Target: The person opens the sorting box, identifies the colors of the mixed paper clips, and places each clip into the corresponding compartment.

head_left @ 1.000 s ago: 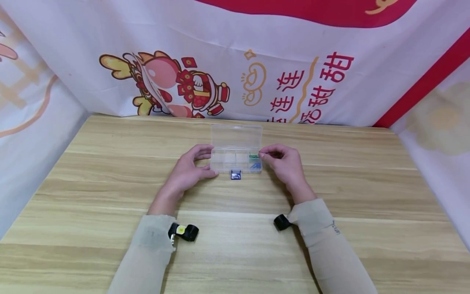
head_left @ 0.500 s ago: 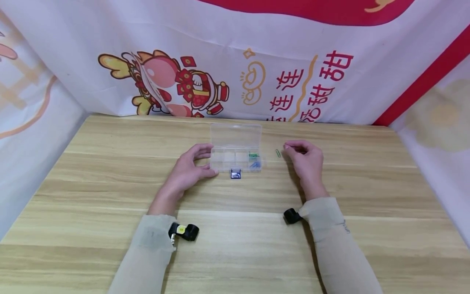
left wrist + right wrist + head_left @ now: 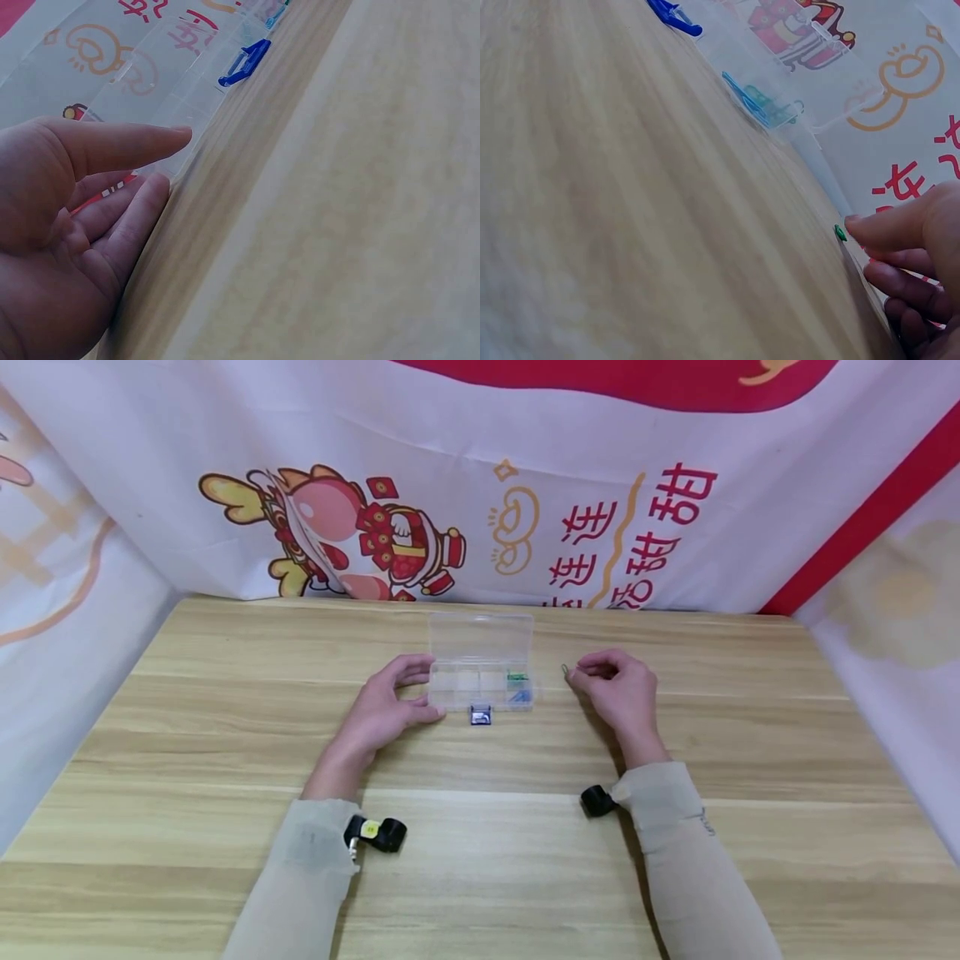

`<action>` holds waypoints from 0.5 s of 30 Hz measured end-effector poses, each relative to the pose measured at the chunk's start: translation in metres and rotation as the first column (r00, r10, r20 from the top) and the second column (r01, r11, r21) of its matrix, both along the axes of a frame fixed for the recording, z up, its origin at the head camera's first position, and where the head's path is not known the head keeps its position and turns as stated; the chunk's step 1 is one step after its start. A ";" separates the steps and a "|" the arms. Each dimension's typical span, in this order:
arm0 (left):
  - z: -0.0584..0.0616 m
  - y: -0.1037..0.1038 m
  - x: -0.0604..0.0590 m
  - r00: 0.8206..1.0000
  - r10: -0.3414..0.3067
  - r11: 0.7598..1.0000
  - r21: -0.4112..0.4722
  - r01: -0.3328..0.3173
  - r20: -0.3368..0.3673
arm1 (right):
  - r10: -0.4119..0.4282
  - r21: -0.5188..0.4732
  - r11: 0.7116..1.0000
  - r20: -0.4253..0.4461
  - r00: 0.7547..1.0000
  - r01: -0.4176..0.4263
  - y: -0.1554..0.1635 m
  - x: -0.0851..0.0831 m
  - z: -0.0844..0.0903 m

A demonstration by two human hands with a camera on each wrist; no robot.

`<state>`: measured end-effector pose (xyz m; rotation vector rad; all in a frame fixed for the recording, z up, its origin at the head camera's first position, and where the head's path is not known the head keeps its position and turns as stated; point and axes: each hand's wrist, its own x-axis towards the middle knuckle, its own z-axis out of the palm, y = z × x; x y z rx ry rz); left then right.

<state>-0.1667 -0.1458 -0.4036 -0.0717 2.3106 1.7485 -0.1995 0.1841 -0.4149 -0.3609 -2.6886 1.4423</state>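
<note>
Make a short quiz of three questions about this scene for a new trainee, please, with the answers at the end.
1. True or false: the lid of the clear plastic box stands open.
2. What does the right hand pinch? A) a green paper clip B) a coin C) a pen
3. Fill in: the fingers of the left hand rest against the ____ end of the box.

Key
1. True. The lid lies back toward the banner.
2. A. The green paper clip is at the fingertips, on the wooden table, apart from the box.
3. Left. The blue latch is on the front wall.
</note>
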 end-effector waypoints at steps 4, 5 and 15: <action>-0.001 0.001 0.000 1.000 -0.002 1.000 0.003 0.002 -0.002 | 0.049 0.060 0.997 -0.039 0.998 -0.047 0.000 0.000 -0.003; -0.001 0.001 0.000 1.000 -0.002 1.000 0.002 0.002 -0.002 | 0.055 0.073 0.996 -0.048 0.997 -0.051 0.000 0.000 -0.004; 0.000 0.000 0.001 1.000 0.000 1.000 -0.001 0.000 -0.009 | 0.102 0.111 0.989 -0.080 0.992 -0.092 -0.003 0.000 -0.003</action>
